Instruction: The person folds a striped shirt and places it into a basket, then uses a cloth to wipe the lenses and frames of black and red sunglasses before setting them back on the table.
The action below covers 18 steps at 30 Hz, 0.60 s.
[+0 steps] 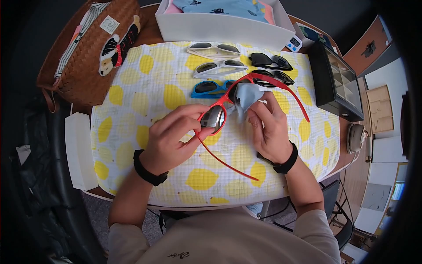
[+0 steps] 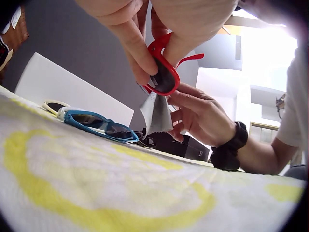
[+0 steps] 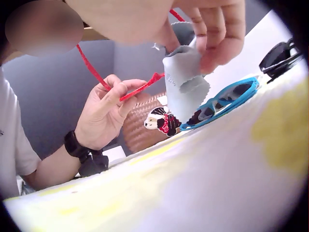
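Red-framed sunglasses are held up above the lemon-print cloth, temples spread open. My left hand pinches their frame around one dark lens, as the left wrist view also shows. In my right hand is a grey-blue cleaning cloth with a zigzag edge, pinched between thumb and fingers. The cleaning cloth covers part of the other lens. In the right wrist view the cleaning cloth hangs down from the fingers. Just beyond the hands lie blue sunglasses.
White sunglasses, cream sunglasses and black sunglasses lie farther back. Behind them stands a white box with folded fabric. A woven basket is at the left, a black display case at the right.
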Available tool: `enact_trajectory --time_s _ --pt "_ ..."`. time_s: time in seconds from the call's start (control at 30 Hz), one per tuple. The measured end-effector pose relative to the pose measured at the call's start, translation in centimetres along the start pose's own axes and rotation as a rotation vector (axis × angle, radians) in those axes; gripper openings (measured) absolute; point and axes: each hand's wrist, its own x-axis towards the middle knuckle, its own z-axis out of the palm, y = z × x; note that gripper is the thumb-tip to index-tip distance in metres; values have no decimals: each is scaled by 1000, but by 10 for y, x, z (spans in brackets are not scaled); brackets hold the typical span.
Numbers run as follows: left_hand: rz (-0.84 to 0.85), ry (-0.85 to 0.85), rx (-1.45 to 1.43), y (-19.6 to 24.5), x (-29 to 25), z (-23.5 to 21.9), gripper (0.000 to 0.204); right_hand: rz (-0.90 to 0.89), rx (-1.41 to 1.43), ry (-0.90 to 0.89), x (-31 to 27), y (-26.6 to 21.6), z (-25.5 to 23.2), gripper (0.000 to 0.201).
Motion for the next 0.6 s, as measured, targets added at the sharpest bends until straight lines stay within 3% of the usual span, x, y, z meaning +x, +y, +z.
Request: enact_trajectory --time_s 0.17,0.27,0.47,0.6 --pt "23 -41 -25 2 -3 1 29 22 -3 86 -2 7 -1 14" --pt "51 -95 -18 5 -5 2 27 241 181 124 -6 14 7 31" --pt "72 -79 -40 4 -6 3 27 500 448 176 1 4 10 36" --pt "65 -103 -58 6 -7 2 28 468 446 115 -4 16 14 37"
